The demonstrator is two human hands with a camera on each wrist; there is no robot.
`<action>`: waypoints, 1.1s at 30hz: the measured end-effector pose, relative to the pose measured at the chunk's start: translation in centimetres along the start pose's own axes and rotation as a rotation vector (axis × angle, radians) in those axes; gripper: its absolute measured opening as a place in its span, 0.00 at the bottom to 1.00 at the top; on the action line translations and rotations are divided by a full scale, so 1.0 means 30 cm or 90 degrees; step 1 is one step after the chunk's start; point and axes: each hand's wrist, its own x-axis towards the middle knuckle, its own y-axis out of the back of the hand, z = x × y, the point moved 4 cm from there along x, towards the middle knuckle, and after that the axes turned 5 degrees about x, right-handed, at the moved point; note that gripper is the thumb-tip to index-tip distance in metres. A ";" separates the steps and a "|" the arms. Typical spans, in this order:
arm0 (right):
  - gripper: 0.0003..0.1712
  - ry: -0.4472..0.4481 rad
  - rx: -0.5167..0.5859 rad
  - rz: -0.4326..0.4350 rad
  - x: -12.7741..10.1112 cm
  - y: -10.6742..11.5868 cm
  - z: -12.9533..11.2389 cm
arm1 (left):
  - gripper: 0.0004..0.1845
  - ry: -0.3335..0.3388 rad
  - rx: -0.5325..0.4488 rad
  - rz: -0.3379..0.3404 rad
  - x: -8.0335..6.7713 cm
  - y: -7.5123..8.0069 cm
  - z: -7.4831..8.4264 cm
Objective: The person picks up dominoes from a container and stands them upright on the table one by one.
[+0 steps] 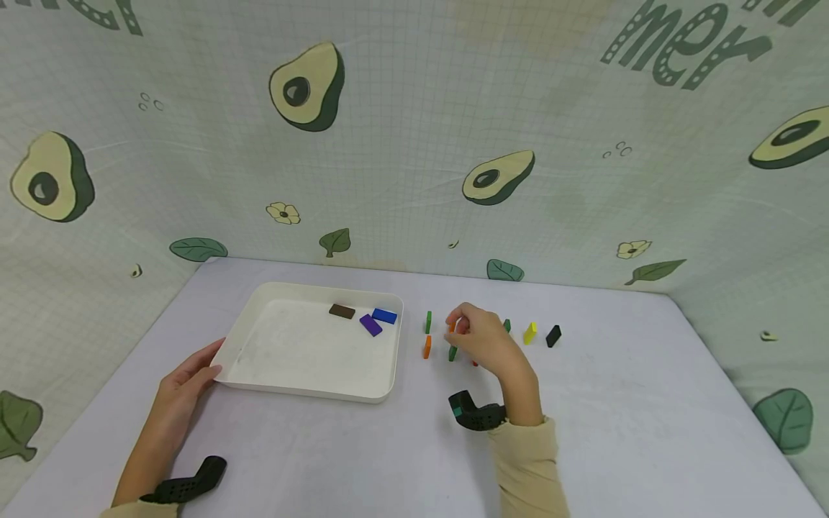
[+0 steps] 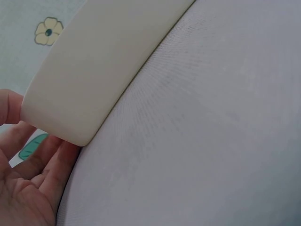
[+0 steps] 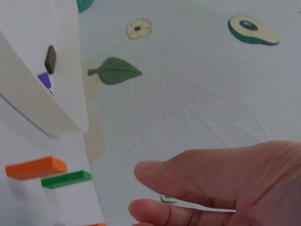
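My left hand (image 1: 188, 378) grips the near left corner of a white tray (image 1: 298, 390), thumb at the rim and fingers along the outer side. In the left wrist view the fingers (image 2: 51, 160) curl at the tray's corner. Inside the tray lie a brown block (image 1: 342, 311), a purple block (image 1: 371, 325) and a blue block (image 1: 385, 316). My right hand (image 1: 482, 337) hovers over the small blocks to the tray's right, thumb and forefinger apart around an orange block (image 1: 452, 326). A gap shows between those fingertips in the right wrist view, with nothing pinched.
Near the right hand stand green (image 1: 428, 322) and orange (image 1: 427, 347) blocks, another green block (image 1: 452, 353) and a partly hidden red block (image 1: 475, 363). Farther right are yellow (image 1: 530, 333) and black (image 1: 553, 336) blocks. A patterned cloth (image 1: 401, 144) hangs behind the white table (image 1: 648, 403).
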 end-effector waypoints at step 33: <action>0.08 0.126 -0.221 -0.258 -0.058 -0.374 -0.189 | 0.29 -0.202 -0.129 -0.210 -0.016 0.025 0.010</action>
